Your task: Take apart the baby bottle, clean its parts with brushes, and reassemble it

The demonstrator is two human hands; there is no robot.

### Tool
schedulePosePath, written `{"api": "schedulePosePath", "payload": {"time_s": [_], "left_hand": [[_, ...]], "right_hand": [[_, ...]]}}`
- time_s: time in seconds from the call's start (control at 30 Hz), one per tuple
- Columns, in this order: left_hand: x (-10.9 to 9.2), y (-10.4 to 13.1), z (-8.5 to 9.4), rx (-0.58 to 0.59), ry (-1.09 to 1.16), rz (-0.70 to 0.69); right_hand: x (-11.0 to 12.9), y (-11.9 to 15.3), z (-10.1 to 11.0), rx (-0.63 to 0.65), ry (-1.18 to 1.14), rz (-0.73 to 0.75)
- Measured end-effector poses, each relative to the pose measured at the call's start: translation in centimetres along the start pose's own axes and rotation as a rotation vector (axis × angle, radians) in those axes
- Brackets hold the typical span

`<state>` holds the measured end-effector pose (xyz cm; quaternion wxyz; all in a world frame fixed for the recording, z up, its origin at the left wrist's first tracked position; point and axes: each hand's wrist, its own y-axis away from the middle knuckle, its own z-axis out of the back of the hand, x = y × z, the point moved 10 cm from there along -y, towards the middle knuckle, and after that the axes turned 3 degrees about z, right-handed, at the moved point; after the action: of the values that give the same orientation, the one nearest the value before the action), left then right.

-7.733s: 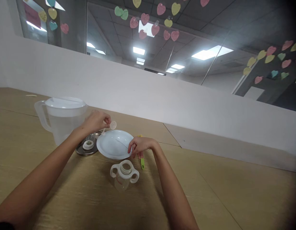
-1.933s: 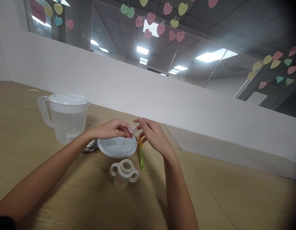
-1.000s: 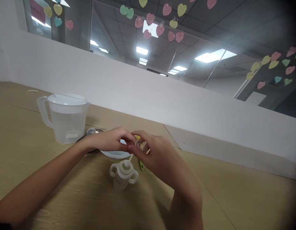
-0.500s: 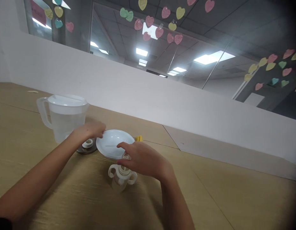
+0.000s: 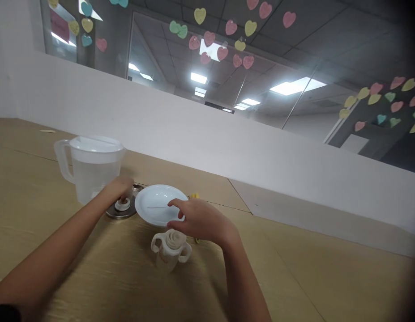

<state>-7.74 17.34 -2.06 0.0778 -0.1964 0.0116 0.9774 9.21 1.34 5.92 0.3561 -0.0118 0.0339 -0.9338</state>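
Observation:
My left hand [image 5: 121, 187] reaches down over a round metal tray [image 5: 118, 215], fingers bent and smeared by motion. Its fingertips meet a white ring-shaped piece [image 5: 122, 205] on the tray; whether they grip it, I cannot tell. Just above a small clear bottle [image 5: 167, 261] with two white handles, my right hand [image 5: 200, 219] hovers open, thumb and forefinger apart. A pale, ridged round piece [image 5: 175, 239] sits in the bottle's mouth. Behind these fingers lies a white plate [image 5: 160, 190] with a thin straight line, perhaps a stick, across it.
A translucent lidded pitcher [image 5: 96, 172] stands left of the tray, partly behind my left forearm. Small yellow things [image 5: 194, 196] lie behind the plate's right side. A white wall [image 5: 180, 116] borders the wooden table [image 5: 143, 290] at the back, below glass with heart-shaped notes.
My left hand has moved left and down onto the white ring-shaped piece. My right hand has let go of a clear piece over the bottle, and the ridged top now shows in its mouth.

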Motion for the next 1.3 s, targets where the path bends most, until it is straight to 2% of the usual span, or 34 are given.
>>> {"api": "schedulePosePath", "payload": {"time_s": [0.07,0.13,0.2,0.23,0.27,0.33,0.43,0.53,0.67,0.83,0.97,1.1,1.3], "left_hand": [[0.3,0.8,1.7,-0.034,-0.084,0.066],[-0.3,2.4,4.2,-0.104,-0.142,0.092],[-1.9,4.6,6.9,-0.207,-0.176,0.082],[-3.9,6.1,8.7,-0.332,-0.193,-0.007],[-5.6,7.5,9.7,-0.409,-0.206,-0.066],[-8.8,9.8,10.1,-0.434,-0.182,-0.158],[-13.4,12.4,8.9,-0.373,-0.093,-0.347],[-15.9,13.9,7.9,-0.35,-0.007,-0.475],[-15.9,14.2,8.5,-0.351,0.19,-0.521],[-15.0,13.1,9.1,-0.275,0.521,-0.563],[-14.6,12.2,8.9,-0.186,0.759,-0.585],[-14.5,11.8,8.7,-0.12,0.866,-0.582],[-14.5,11.7,8.7,-0.088,0.945,-0.61]], "right_hand": [[-0.3,0.1,0.2,-0.01,-0.007,-0.01],[-0.4,0.1,0.6,-0.033,-0.016,-0.018],[-0.4,0.0,1.1,-0.077,-0.046,-0.021],[-0.4,-0.1,1.5,-0.108,-0.07,-0.022],[-0.3,-0.2,1.9,-0.145,-0.098,-0.022],[-0.3,-0.4,2.7,-0.23,-0.151,-0.028],[-0.7,-0.7,3.5,-0.339,-0.209,-0.046],[-1.0,-1.2,3.8,-0.392,-0.279,-0.027],[-0.9,-1.1,4.7,-0.491,-0.36,0.069],[-0.9,-0.3,5.9,-0.614,-0.41,0.117],[-0.7,0.1,6.4,-0.665,-0.394,0.152],[-0.6,0.5,6.9,-0.715,-0.369,0.165],[-0.2,1.0,7.4,-0.748,-0.354,0.183]]}}
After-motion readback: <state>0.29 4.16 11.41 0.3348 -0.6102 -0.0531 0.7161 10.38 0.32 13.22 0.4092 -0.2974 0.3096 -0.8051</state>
